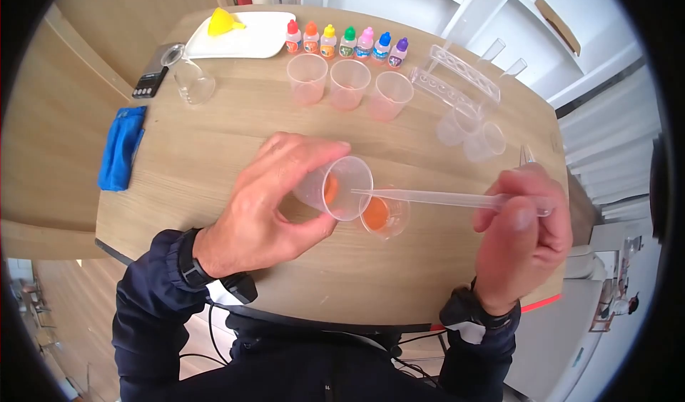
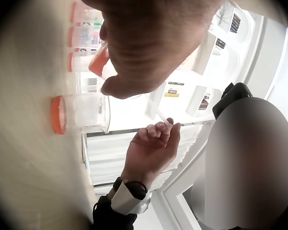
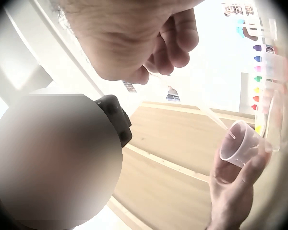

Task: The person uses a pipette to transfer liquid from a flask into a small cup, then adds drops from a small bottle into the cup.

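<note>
My left hand (image 1: pixel 250 202) grips a clear plastic cup (image 1: pixel 351 170) between thumb and fingers, tilted with its mouth to the right; some orange liquid (image 1: pixel 330 188) lies inside. In my right hand (image 1: pixel 524 234) is a translucent plastic pipette (image 1: pixel 435 198), pinched near its bulb and held almost level. Its tip reaches into the mouth of the cup, as the right wrist view also shows around the tilted cup (image 3: pixel 242 143). Just right of the cup, a clear beaker (image 1: pixel 397 223) stands on the table with orange liquid in its bottom.
Behind stand three plastic cups (image 1: pixel 349 84) with pinkish bottoms and a row of coloured dropper bottles (image 1: pixel 347 43). Farther right are a test tube rack (image 1: pixel 464 73) and two small cups (image 1: pixel 485 143). Leftward lie a flask (image 1: pixel 194 84), a white tray (image 1: pixel 267 38), a yellow funnel (image 1: pixel 222 22) and a blue cloth (image 1: pixel 121 148).
</note>
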`<action>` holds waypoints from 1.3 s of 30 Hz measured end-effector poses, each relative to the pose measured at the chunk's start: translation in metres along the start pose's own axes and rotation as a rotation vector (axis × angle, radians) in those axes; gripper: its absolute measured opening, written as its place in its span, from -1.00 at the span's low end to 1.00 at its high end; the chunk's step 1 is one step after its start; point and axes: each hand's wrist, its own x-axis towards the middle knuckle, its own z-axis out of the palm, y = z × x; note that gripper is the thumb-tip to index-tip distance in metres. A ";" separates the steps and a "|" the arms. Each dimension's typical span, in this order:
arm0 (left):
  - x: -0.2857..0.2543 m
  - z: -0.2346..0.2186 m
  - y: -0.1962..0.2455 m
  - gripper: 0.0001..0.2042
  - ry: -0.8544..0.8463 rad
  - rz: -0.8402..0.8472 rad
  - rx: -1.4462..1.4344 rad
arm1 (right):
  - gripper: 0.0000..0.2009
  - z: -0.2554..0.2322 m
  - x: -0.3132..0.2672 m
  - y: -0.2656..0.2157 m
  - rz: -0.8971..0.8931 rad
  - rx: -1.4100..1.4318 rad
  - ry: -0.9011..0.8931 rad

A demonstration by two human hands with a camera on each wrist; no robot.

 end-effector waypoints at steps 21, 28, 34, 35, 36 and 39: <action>0.003 -0.004 -0.003 -0.33 -0.070 0.125 0.149 | -0.60 0.015 -0.007 0.019 -0.176 -0.148 -0.266; 0.001 -0.001 -0.005 -0.33 -0.051 0.122 0.148 | -0.55 0.012 -0.006 0.021 -0.111 -0.117 -0.259; 0.000 -0.002 -0.005 -0.32 -0.052 0.119 0.160 | -0.58 0.000 -0.010 0.021 -0.060 -0.067 -0.145; 0.000 -0.002 -0.006 -0.32 -0.048 0.112 0.161 | -0.57 -0.007 -0.009 0.020 -0.045 -0.055 -0.104; 0.000 -0.003 -0.006 -0.32 -0.043 0.098 0.165 | -0.56 -0.014 -0.009 0.019 -0.031 -0.043 -0.062; 0.001 -0.004 -0.007 -0.32 -0.022 0.057 0.178 | -0.51 -0.032 -0.002 0.009 0.030 -0.038 0.014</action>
